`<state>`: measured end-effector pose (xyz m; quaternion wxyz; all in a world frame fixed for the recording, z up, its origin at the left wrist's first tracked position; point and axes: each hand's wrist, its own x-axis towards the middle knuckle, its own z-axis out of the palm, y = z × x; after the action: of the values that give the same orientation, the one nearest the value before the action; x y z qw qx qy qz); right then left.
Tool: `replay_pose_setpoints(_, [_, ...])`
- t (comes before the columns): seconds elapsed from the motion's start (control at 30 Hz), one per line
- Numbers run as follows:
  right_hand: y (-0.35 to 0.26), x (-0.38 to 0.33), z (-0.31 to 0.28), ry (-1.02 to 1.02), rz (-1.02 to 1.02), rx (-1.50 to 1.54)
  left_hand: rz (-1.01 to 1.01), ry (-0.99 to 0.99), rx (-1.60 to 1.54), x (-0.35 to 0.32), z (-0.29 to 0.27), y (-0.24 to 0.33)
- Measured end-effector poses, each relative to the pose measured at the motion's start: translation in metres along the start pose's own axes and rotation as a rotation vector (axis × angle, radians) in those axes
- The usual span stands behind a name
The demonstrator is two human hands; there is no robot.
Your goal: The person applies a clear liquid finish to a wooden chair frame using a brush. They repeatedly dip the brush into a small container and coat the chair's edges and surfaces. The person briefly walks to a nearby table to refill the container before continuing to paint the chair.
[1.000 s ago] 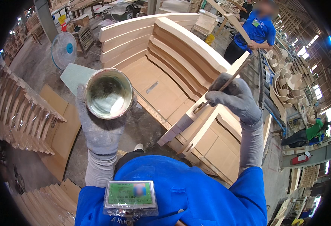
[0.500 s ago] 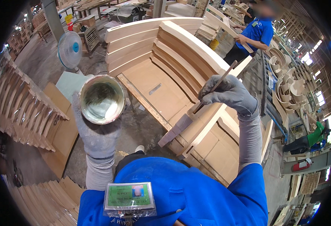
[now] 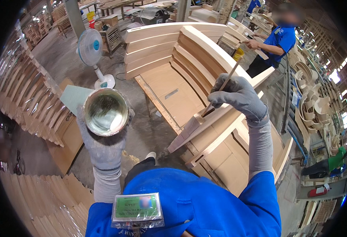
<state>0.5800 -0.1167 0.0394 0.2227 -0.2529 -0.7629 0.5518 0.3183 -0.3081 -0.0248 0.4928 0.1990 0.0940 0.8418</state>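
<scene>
1. Brush (image 3: 221, 89) with a thin wooden handle is pinched in the gloved right hand (image 3: 238, 96), tilted, its lower end down against the slanted pale wood board (image 3: 205, 126) of the curved wooden furniture frame (image 3: 189, 59).
2. Left hand (image 3: 102, 142), also in a grey glove, is wrapped around a round metal can (image 3: 105, 111) from underneath, held upright over the concrete floor (image 3: 149, 134), well apart from the brush. Inside of the can looks shiny with a pale greenish liquid.
3. White pedestal fan (image 3: 90, 47) stands on the floor past the can.
4. Stacks of curved wooden parts (image 3: 27, 98) sit along the left side.
5. Another person in a blue shirt (image 3: 278, 39) stands at the far end of the frame.
</scene>
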Motion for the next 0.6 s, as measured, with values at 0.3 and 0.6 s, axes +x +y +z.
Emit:
replay_pose_setpoints(0.3, [0.021,-0.021,-0.044,0.16,-0.062,0.138,0.047,0.224,0.043,-0.025,0.01,-0.009])
replay_pose_setpoints(0.6, [0.037,-0.061,-0.05,0.534,-0.332,0.157,-0.039,0.149,0.099,-0.003,0.006,-0.025])
